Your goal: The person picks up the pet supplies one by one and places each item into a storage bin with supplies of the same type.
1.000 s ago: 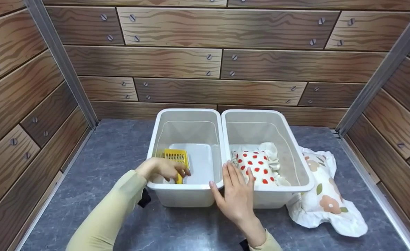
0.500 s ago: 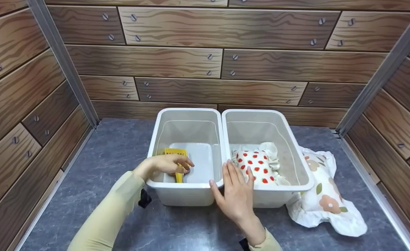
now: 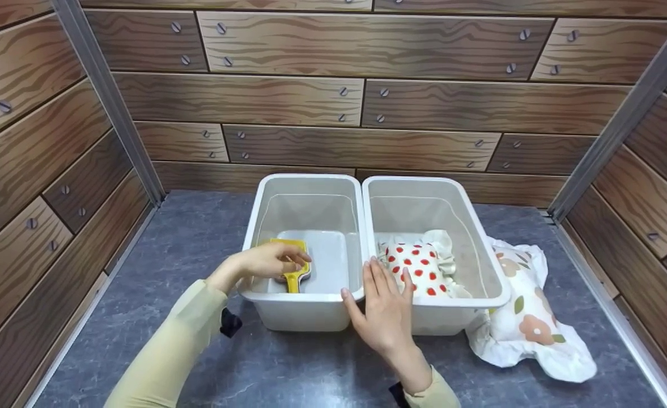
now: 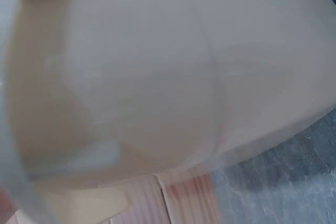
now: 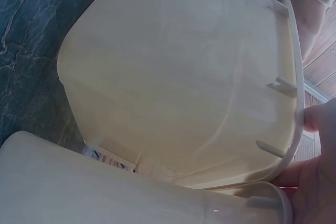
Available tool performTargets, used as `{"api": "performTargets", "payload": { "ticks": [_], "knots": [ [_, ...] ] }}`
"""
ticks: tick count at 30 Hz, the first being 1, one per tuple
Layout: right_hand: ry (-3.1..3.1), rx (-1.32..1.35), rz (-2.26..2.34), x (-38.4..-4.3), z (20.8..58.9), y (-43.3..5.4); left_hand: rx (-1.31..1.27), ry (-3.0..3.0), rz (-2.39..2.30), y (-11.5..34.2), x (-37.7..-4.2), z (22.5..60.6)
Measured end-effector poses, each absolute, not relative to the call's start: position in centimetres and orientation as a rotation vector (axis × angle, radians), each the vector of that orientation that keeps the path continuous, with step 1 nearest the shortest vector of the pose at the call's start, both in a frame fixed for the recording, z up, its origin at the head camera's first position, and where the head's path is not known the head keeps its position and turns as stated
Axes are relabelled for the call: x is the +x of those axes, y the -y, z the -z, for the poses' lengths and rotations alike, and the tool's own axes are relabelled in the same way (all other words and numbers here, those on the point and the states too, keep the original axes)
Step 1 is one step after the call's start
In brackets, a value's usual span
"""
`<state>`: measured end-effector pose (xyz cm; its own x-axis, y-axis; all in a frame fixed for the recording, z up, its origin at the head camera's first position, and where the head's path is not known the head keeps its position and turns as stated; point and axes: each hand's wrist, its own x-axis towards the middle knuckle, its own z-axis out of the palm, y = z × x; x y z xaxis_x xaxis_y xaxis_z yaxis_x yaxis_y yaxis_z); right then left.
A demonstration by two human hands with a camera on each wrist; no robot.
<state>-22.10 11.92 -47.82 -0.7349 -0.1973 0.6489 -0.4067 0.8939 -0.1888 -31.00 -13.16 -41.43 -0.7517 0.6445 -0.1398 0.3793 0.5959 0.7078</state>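
In the head view, my left hand [image 3: 273,259] is inside the left bin [image 3: 310,314]. Its fingers bend over a yellow slotted tool [image 3: 293,281], whose handle points toward the front wall. The palm covers much of the tool, so its exact kind is hidden. My right hand [image 3: 387,317] rests with extended fingers where the two bins meet, its thumb at the left bin's front rim. Close up, the right wrist view has that thumb [image 5: 315,117] touching the rim. In the right bin [image 3: 438,320] lies a small white pillow with red strawberry-like spots [image 3: 415,266].
Right of the bins lies a white, ruffled pillow with flower prints [image 3: 529,317]. Wood-patterned walls [image 3: 288,102] enclose the dark grey marbled surface [image 3: 208,226] on the back and both sides. The left wrist view is blurred and mostly filled by a bin's outer wall [image 4: 147,77].
My left hand has risen and shifted a little up over the yellow tool, which has turned so its slotted face shows less. The right hand stays put.
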Motion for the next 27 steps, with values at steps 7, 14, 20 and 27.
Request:
{"api": "performTargets", "payload": {
  "ticks": [7,14,20,27],
  "knots": [
    [2.478,0.412,-0.447,-22.0,47.5,-11.9,0.867,-2.575,-1.043,13.7,-29.3,40.3],
    [2.489,0.41,-0.464,-21.9,47.3,-11.9,0.806,-2.794,-1.075,13.6,-27.3,39.9],
    [2.455,0.408,-0.465,-22.0,47.3,-11.9,0.672,-3.023,-1.111,13.1,-25.7,40.3],
    [2.458,0.408,-0.474,-22.0,47.4,-11.9,0.572,-3.307,-1.231,13.1,-23.8,41.4]
  ]
}}
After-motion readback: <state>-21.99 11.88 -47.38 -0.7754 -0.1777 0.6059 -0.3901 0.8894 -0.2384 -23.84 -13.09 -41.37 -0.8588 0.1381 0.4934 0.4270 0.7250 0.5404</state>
